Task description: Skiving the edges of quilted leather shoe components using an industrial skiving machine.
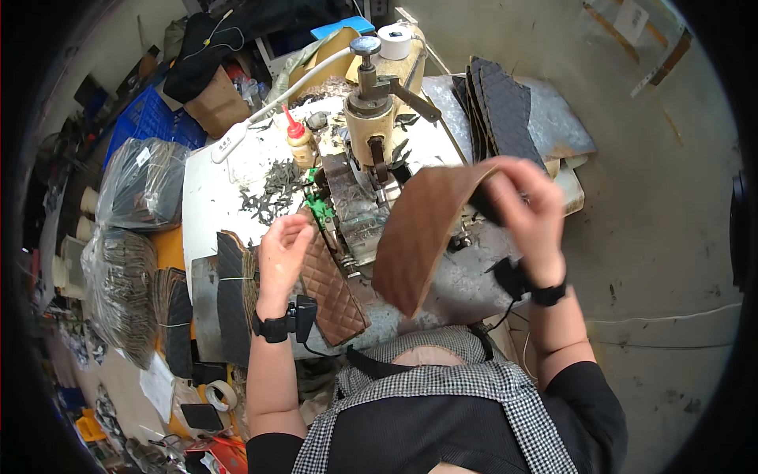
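My right hand (530, 207), slightly blurred, is closed on the upper end of a curved brown quilted leather-like piece (422, 237). This piece hangs raised in front of the machine (369, 130), a beige one with a round metal knob on top. Another brown quilted piece (332, 288) lies on the metal worktop, just right of my left hand (284, 254). My left fingers are loosely bent and somewhat apart by that piece's far end, with nothing plainly held; whether they touch it I cannot tell. Green parts (319, 207) of the machine show beside those fingers.
Dark scraps (276, 189) litter the white tabletop near a red-capped bottle (298, 141). Black quilted pieces (501, 107) are stacked at the far right. Tied bundles (234, 296) and plastic-wrapped stacks (122, 276) stand on the left. A white switch cord (229, 144) crosses behind the bottle.
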The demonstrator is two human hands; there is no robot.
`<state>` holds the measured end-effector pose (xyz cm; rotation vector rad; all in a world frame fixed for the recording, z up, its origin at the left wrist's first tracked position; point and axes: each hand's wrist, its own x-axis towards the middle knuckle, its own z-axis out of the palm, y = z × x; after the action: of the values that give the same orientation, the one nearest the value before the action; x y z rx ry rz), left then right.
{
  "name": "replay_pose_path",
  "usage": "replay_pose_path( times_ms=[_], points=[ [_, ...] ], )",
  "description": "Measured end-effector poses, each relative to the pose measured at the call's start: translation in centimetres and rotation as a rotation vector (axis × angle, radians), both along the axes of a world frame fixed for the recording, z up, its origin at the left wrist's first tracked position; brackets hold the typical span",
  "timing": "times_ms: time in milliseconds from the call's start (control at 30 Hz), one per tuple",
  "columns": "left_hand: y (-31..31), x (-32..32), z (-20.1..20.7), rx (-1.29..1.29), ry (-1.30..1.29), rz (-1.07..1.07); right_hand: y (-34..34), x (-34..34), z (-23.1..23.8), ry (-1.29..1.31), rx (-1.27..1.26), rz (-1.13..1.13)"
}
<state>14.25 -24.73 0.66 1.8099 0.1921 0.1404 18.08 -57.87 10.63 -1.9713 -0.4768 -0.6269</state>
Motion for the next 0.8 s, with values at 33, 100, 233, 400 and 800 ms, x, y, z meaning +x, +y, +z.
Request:
replay_pose_path(
  times_ms=[33, 100, 233, 400, 800],
  points=[
    [0.7, -0.2, -1.1, -0.001, -0.001, -0.001, -2.0, 0.9, 1.3, 0.144, 0.103, 0.011],
    [1.4, -0.1, -3.9, 0.586, 0.136, 0.162, -5.8, 3.5, 1.3, 0.322, 0.338, -0.044],
    [1.3, 0.2, -7.5, 0.672, 0.257, 0.112, -9.8, 6.8, -2.2, 0.492, 0.231, -0.121],
    [0.9, -0.2, -7.0, 0.625, 0.196, 0.248, -7.5, 4.4, -1.4, 0.054, -0.152, -0.486],
    [0.4, -1.2, -7.3, 0.728, 0.069, 0.215, -0.4, 0.0, 1.5, -0.312, -0.221, -0.045]
  ],
)
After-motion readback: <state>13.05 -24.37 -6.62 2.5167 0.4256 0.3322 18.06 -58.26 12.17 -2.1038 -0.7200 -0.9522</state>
